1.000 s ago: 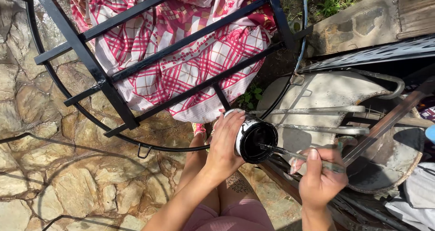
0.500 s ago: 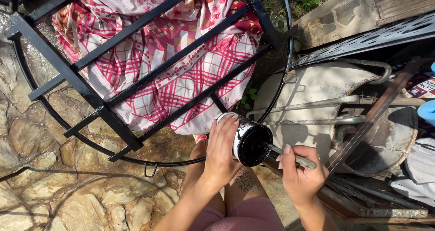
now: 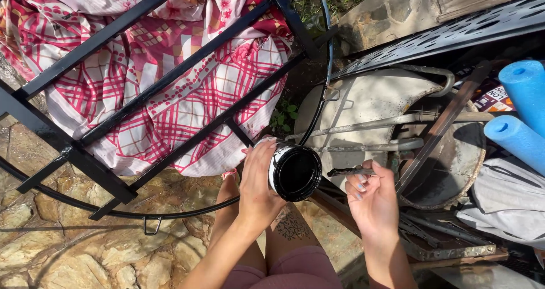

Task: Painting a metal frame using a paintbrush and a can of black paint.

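A black metal frame (image 3: 142,90) crosses a red-and-white checked cloth (image 3: 170,96) over stone paving (image 3: 51,249). The left hand (image 3: 255,187) has its fingers wrapped around a tilted can of black paint (image 3: 294,171). Just right of it, the right hand (image 3: 372,201) pinches a paint-coated brush (image 3: 349,171), beside blue foam tubes (image 3: 519,119).

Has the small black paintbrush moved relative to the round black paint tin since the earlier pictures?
Yes. The small black paintbrush has come out of the round black paint tin, now beside its rim.

The brush (image 3: 347,170) has come out of the paint can (image 3: 293,171), drawn back by the right hand (image 3: 374,201).
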